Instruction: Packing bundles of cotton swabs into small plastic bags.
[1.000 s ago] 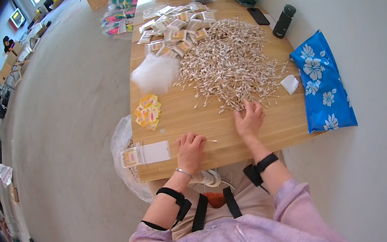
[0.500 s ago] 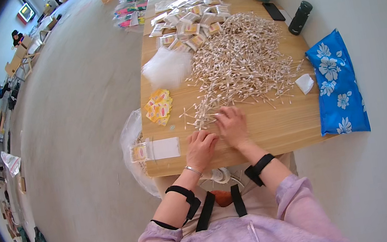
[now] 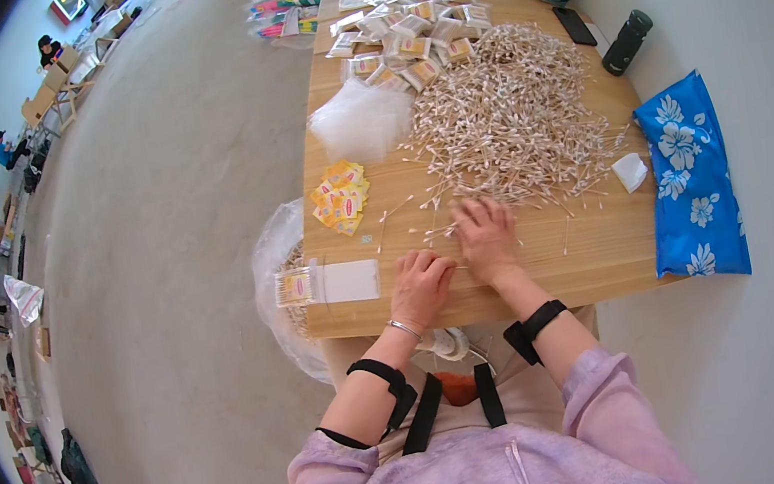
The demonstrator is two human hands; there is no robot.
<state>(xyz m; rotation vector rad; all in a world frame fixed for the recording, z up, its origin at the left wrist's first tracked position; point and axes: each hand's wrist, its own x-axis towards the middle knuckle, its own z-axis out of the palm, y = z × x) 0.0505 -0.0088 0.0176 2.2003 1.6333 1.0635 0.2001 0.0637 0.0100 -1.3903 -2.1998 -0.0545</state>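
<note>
A big loose heap of cotton swabs [image 3: 520, 120] covers the middle of the wooden table. My right hand [image 3: 488, 241] is at its near edge, fingers bent down and closed around a few swabs whose ends poke out to the left. Just left of it and nearer to me, my left hand [image 3: 422, 285] has its fingers curled in; a thin pale end shows at its fingertips, and the rest is hidden by the hand. Left of that hand lies a white card [image 3: 351, 282], next to a small clear pack of swabs [image 3: 296, 287] with a yellow label.
Yellow labels [image 3: 340, 197] and a stack of clear bags [image 3: 361, 119] lie along the left side. Behind are filled packs [image 3: 409, 31]. At right are a blue flowered pouch [image 3: 691, 179], a white tissue [image 3: 630, 172], a dark bottle [image 3: 627, 43] and a phone [image 3: 574, 26].
The whole view has shifted, so the table appears farther right. Fewer loose swabs lie left of my right hand at the heap's near edge. Both hands keep nearly the same place on the table.
</note>
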